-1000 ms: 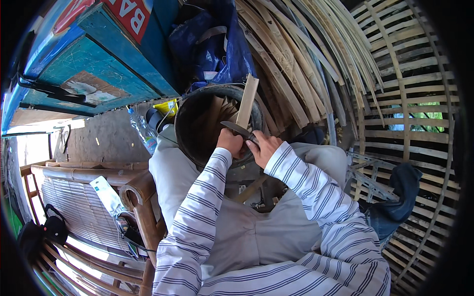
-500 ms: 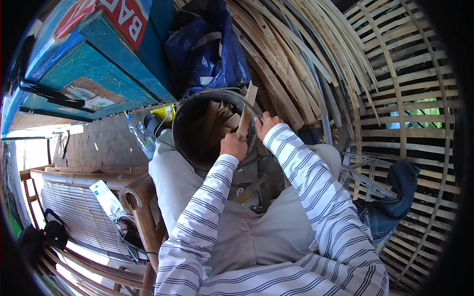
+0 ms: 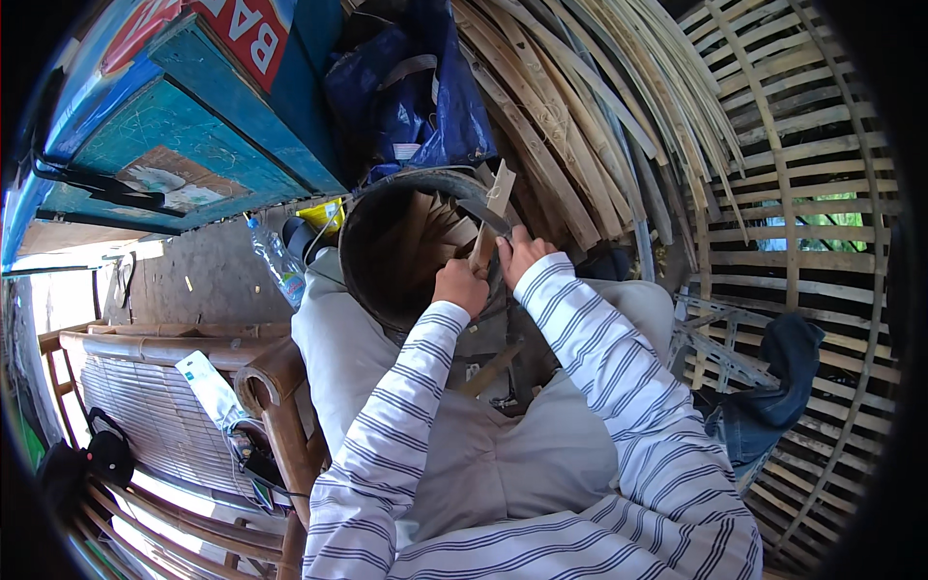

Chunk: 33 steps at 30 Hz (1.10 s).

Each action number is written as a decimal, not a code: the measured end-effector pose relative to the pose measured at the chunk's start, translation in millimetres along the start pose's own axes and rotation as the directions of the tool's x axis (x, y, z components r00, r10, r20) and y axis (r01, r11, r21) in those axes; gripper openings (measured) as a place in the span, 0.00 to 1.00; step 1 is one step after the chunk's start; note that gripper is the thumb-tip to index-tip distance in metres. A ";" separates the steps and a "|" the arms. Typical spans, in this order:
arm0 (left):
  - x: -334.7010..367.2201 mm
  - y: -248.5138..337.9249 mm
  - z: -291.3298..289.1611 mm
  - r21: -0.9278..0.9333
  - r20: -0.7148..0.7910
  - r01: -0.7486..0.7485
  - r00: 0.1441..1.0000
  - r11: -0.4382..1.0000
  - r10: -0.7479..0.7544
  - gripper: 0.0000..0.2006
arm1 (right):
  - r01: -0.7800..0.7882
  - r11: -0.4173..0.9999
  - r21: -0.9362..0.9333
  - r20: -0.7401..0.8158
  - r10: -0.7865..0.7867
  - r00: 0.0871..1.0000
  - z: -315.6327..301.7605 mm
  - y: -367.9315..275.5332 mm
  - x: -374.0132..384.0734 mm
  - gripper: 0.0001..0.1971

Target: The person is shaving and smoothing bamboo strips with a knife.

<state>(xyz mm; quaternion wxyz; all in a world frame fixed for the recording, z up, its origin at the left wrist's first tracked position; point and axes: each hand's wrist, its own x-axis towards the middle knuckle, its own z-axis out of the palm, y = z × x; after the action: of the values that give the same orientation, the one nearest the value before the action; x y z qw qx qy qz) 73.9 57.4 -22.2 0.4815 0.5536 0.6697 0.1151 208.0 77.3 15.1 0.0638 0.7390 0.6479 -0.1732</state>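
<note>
The plainest change is in the knife (image 3: 477,210): a second ago it lay low, close over the left hand (image 3: 462,287), with the two hands almost touching, and now it crosses the stick (image 3: 501,191) further up, nearer the far tip. The right hand (image 3: 525,257) has moved outward and up with it, to the right of the stick, so a small gap stands between the hands. Its fingers are closed round the knife's handle, which is mostly hidden in the grip. The left hand has hardly shifted; its fingers are clamped on the near end of the stick, which juts up and away over the right-hand part of the rim of the bucket (image 3: 371,259). That higher placing reads as the blade being on a fresh stretch of wood — the near stretch, just above the left hand, lies bare of it. Near the tip a thin sliver seems to stand off one side, a likely sign that the edge has bitten there, though it is too small to be sure. Whether the blade is cutting at this instant cannot be told. Inside the bucket, against the far side of the wall, lie pale wood pieces (image 3: 432,228); beyond its far right edge spreads a pile of long strips (image 3: 556,121).
</note>
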 end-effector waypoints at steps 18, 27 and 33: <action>14.1 -7.5 -12.5 -0.514 0.171 0.249 0.967 0.821 -0.187 0.15 | 0.249 0.966 0.068 0.040 -0.253 0.967 -4.3 -7.0 -31.2 0.15; -5.1 15.8 -2.8 -0.445 0.266 0.331 0.936 0.832 -0.230 0.11 | -0.043 0.996 0.079 0.008 0.042 0.999 0.4 14.1 37.5 0.23; 28.9 -60.6 18.5 -0.250 -0.014 0.070 0.997 0.966 -0.076 0.10 | 0.145 0.989 -0.018 0.114 -0.142 0.983 -12.6 -16.6 -0.1 0.21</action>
<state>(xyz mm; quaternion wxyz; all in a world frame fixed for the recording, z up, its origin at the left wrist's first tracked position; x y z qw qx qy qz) 52.1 53.2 -88.2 0.5431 0.4623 0.6754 0.1873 193.9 83.7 29.1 0.0974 0.6787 0.6969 -0.2102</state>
